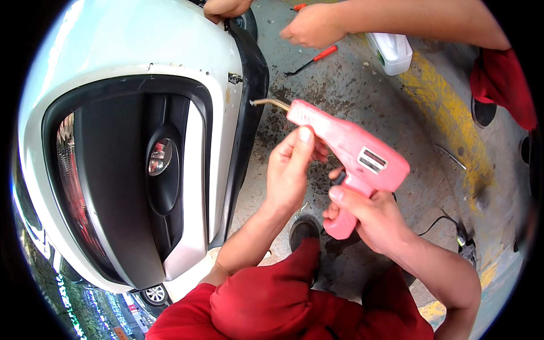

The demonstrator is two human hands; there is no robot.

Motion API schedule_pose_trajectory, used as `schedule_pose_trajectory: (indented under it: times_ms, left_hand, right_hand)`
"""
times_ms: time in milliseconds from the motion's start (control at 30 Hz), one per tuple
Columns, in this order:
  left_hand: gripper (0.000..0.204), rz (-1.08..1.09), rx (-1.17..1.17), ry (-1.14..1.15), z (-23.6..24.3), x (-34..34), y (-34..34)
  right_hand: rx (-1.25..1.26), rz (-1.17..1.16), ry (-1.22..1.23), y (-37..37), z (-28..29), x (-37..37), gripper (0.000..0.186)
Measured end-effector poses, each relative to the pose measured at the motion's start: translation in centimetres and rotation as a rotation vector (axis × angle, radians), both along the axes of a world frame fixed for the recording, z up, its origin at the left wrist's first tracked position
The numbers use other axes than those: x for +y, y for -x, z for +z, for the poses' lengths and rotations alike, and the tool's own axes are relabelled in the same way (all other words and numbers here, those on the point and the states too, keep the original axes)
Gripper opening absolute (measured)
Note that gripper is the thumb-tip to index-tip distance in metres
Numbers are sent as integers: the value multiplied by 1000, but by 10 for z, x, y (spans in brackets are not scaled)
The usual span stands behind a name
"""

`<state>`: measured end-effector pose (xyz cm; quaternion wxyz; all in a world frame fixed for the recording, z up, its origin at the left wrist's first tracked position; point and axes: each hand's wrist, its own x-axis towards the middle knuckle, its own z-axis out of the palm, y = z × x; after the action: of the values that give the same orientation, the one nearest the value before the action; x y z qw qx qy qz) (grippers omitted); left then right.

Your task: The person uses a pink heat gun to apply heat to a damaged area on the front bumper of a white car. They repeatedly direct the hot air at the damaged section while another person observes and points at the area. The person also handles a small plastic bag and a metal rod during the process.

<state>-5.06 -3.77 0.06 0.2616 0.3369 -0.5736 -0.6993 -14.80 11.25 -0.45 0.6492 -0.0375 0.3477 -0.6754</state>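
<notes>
My right hand [377, 218] is wrapped round the handle of a pink, pistol-shaped hot stapler [354, 144], its thumb across the grip near a dark trigger. With thumb and fingers my left hand [289, 164] pinches the front of the stapler's body from below. Bent brass-coloured prongs [272, 102] stick out of the nose and carry a small wavy staple [253, 103] at the end. That tip points left, close to the black lower edge [255, 71] of a white car bumper [222, 102]; I cannot tell whether they touch.
A co-worker's hand [314, 27] reaches in from the right, and another hand [225, 8] rests at the bumper's far edge. On the stained floor lie a red-handled tool [324, 54], a white plastic bottle [395, 55], a thin metal rod [451, 157] and a black cable [439, 222].
</notes>
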Motion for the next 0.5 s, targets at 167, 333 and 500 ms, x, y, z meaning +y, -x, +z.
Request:
schedule_pose_trajectory:
  times_ms: [167,333,500]
  left_hand:
    - [42,51,-2,-10,12,-23,13]
    - [45,95,-15,0,19,-38,19]
    - [45,115,-19,12,20,-43,20]
  right_hand:
    - [-91,-22,72,1,6,-31,30]
    - [-116,-37,135,-1,8,-50,28]
    - [-73,-26,131,0,6,-59,27]
